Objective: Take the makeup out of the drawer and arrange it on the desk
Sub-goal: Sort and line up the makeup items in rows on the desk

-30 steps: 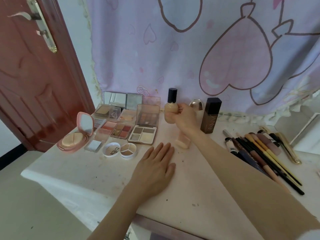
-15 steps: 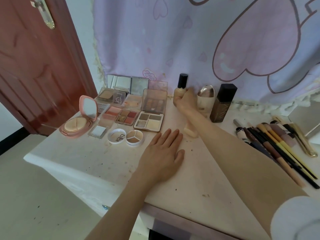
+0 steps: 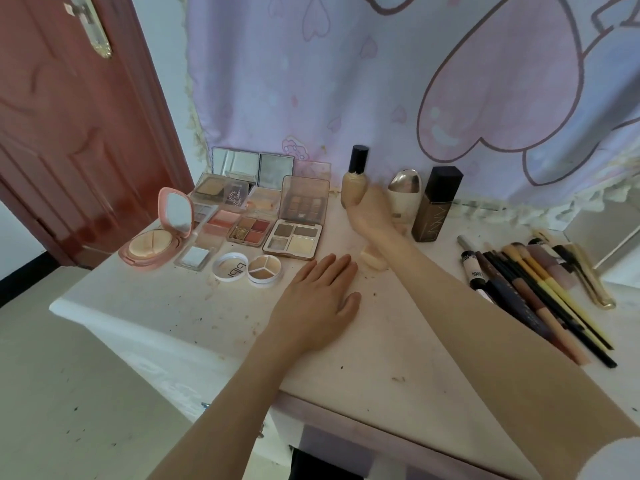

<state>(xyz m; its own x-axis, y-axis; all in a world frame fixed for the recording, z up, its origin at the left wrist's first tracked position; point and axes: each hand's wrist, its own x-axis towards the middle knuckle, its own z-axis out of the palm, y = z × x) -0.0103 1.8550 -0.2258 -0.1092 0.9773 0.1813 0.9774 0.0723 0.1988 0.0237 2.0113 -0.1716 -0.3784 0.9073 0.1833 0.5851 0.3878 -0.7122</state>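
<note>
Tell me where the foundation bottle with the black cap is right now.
In the head view the foundation bottle stands upright at the back of the desk, gripped by the right hand, between the eyeshadow palette and the silver-topped bottle.

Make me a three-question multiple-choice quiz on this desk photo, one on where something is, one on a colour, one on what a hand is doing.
1. The foundation bottle stands:
A. left of the silver-capped bottle
B. among the brushes
C. on the floor

2. The open compact is:
A. green
B. pink
C. black

3. The left hand is:
A. lying flat on the desk
B. gripping a brush
C. lifted off the desk

Answers:
1 A, it stands left of that bottle, held by the right hand.
2 B, its case and lid are pink.
3 A, its fingers lie straight on the desk.
</note>
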